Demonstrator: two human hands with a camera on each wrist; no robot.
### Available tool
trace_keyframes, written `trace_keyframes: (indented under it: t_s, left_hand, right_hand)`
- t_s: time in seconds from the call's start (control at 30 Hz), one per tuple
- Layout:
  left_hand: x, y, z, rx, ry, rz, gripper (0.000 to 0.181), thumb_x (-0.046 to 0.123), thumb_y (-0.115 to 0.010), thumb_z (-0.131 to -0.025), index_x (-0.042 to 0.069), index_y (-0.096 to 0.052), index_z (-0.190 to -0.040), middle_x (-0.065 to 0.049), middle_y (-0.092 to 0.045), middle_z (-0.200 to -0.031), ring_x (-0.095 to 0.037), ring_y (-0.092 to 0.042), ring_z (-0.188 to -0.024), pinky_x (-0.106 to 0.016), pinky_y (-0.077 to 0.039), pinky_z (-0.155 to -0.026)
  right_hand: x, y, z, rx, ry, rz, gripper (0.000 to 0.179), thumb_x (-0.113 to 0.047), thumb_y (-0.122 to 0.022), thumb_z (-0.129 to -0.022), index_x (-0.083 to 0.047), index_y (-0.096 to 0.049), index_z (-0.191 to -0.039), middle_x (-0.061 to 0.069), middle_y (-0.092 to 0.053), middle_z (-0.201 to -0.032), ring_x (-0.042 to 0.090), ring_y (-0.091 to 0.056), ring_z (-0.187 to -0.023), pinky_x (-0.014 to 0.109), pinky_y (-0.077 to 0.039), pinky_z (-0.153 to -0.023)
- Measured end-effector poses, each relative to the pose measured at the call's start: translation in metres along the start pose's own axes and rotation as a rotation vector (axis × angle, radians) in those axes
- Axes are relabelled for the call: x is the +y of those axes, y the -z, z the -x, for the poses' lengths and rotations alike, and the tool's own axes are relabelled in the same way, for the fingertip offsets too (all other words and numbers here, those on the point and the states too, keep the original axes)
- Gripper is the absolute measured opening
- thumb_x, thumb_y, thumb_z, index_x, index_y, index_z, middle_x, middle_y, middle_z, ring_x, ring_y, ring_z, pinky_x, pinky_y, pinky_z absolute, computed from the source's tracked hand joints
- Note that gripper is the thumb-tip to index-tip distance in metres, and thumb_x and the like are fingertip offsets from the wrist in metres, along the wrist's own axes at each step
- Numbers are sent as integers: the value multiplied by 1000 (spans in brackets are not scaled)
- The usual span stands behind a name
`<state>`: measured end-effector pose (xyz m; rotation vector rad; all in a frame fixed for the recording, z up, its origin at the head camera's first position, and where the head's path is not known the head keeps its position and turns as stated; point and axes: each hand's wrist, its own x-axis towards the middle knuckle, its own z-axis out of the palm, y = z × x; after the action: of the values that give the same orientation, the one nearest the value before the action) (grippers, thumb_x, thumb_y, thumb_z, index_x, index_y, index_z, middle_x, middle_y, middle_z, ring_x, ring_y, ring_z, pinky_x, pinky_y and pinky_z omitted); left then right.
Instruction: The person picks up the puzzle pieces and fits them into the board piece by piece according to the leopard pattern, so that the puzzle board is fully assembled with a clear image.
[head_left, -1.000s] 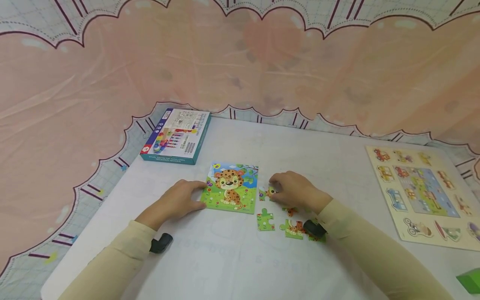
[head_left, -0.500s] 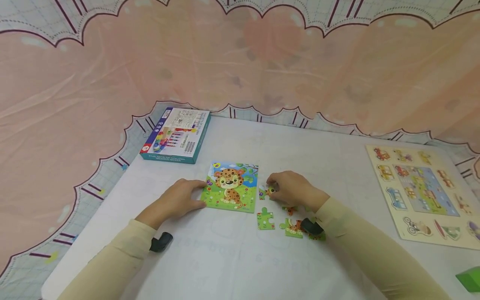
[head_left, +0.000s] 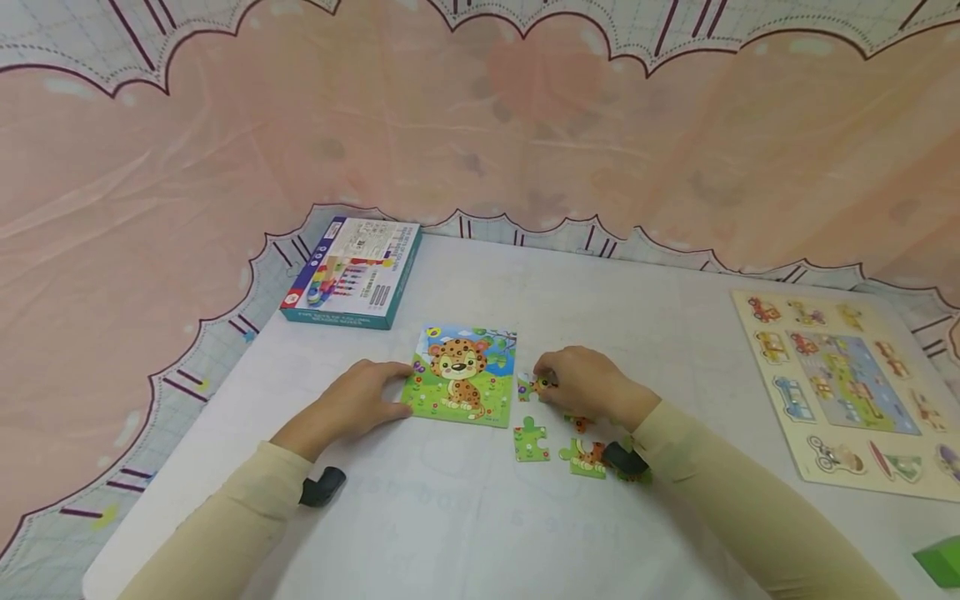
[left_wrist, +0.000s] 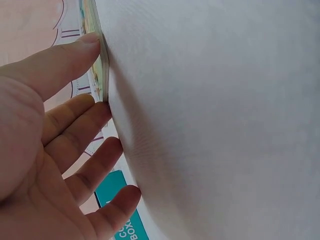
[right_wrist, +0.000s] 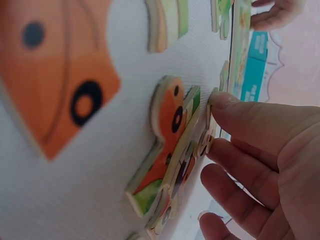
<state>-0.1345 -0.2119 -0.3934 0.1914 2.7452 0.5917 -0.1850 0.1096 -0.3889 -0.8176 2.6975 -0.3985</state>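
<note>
A square leopard picture board (head_left: 463,392) lies on the white table. At its left edge, my left hand (head_left: 352,404) touches it with thumb and forefinger spread apart; the left wrist view shows the thumb (left_wrist: 87,47) against the board's side and the other fingers loosely extended. Just right of the board, my right hand (head_left: 596,382) pinches a jigsaw puzzle piece (head_left: 542,385) between thumb and forefinger, low over the table. That piece is partly hidden by the fingers. Nearer the front lie a green piece (head_left: 531,448) and a leopard-body piece (head_left: 587,463), with others partly under the right wrist.
A flat toy box (head_left: 348,275) lies at the back left. On the right is a wooden puzzle board (head_left: 783,400) with vehicle pictures. A green block (head_left: 939,560) sits at the front right edge of view. A patterned pink curtain (head_left: 480,133) hangs behind the table.
My right hand has shifted very slightly left over the puzzle piece since the first frame. The left hand and the leopard board have stayed in place.
</note>
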Motion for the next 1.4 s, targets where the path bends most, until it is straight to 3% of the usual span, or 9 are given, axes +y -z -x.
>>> trace_keyframes:
  t_s: [0.53,0.73,1.4]
  left_hand:
    - [-2,-1,0,7,-9,5,61,26,-80,-87,7,-57,-141,-16,-57,-138,-40,-46,-131,-58,-39,-108]
    - [-3,-1,0,19,-33,0,61,25,-79,-87,6,-58,-140,-15,-57,-138,-38,-47,-130,-56,-38,-109]
    - [-3,-1,-1,13,-18,0,62,26,-79,-87,8,-57,-142,-14,-57,-138,-37,-47,-130,-55,-39,-109]
  right_hand:
    - [5,-1,0,0,51,-9,38,-22,-73,-91,-4,-68,-125,8,-69,-119,29,-60,-115,48,-47,-102]
    - [7,1,-1,19,67,-11,43,-23,-72,-91,-3,-65,-128,8,-69,-116,26,-63,-108,47,-50,-96]
    - [-16,7,-9,42,108,29,36,-24,-69,-94,-7,-68,-125,6,-69,-117,24,-63,-106,42,-52,-92]
